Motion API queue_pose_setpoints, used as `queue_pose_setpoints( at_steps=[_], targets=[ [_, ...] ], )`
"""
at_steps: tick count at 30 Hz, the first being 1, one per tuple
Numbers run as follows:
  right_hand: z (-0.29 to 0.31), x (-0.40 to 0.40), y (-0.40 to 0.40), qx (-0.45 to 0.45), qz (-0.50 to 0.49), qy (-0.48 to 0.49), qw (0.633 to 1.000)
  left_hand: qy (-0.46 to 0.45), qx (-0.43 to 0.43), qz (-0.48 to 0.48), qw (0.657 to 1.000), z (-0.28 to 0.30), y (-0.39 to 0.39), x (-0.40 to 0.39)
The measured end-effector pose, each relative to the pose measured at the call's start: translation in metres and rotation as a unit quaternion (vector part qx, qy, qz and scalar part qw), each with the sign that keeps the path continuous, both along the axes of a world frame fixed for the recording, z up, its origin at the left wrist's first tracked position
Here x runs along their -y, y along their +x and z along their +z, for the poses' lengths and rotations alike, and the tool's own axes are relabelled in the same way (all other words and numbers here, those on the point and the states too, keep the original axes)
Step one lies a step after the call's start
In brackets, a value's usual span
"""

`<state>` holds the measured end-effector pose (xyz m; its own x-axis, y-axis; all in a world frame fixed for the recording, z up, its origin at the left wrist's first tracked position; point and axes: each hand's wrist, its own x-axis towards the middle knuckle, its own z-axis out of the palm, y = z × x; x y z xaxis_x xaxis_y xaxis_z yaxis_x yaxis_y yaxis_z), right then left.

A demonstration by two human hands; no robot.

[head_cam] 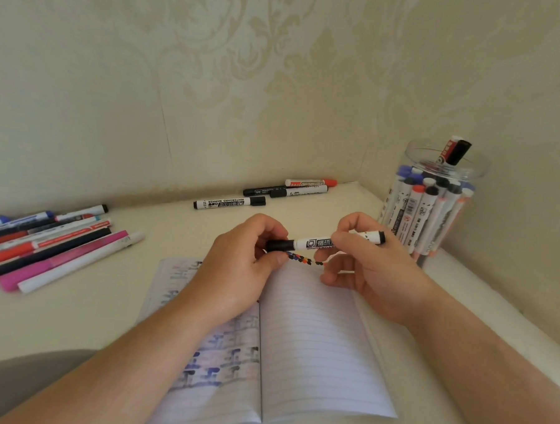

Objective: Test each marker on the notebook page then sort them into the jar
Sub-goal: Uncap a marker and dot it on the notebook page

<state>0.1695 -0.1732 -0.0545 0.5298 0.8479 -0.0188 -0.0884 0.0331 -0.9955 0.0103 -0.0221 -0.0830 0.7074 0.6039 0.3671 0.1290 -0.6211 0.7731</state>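
A white whiteboard marker (pixel 316 243) with a black cap lies level between both hands above the open notebook (pixel 314 343). My left hand (pixel 240 265) pinches its black cap end; my right hand (pixel 363 265) grips the barrel. A row of small coloured test dots (pixel 303 260) runs along the top of the lined right page. The clear jar (pixel 435 197) stands at the right, packed with several markers standing on end. Loose markers lie in a pile at the left (pixel 46 245) and along the back wall (pixel 263 194).
The white table (pixel 105 300) sits in a corner between two wallpapered walls. Its front edge curves at the lower left. The jar stands close to the right wall. The notebook's left page carries faded ink marks.
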Motion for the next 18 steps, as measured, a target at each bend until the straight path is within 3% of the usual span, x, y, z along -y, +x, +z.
queue_pose_setpoints(
  at_steps=[3,5,8,10,18],
  targets=[
    [-0.001,0.001,0.001,0.044,-0.031,0.023,0.998,-0.091,0.063,-0.025,0.994,-0.001,-0.001,-0.007],
    [-0.004,0.001,0.003,0.143,-0.049,0.020,0.988,-0.122,0.078,-0.041,0.989,-0.002,0.000,-0.009],
    [-0.013,0.002,0.003,0.359,-0.045,-0.024,0.932,-0.138,0.086,-0.058,0.985,-0.008,0.003,-0.011],
    [-0.016,0.001,-0.001,0.437,-0.032,-0.030,0.898,-0.167,0.106,-0.060,0.978,-0.009,0.004,-0.012],
    [-0.022,-0.007,-0.009,0.430,-0.034,-0.008,0.902,-0.158,0.106,-0.064,0.980,-0.009,0.002,-0.014]
  ],
)
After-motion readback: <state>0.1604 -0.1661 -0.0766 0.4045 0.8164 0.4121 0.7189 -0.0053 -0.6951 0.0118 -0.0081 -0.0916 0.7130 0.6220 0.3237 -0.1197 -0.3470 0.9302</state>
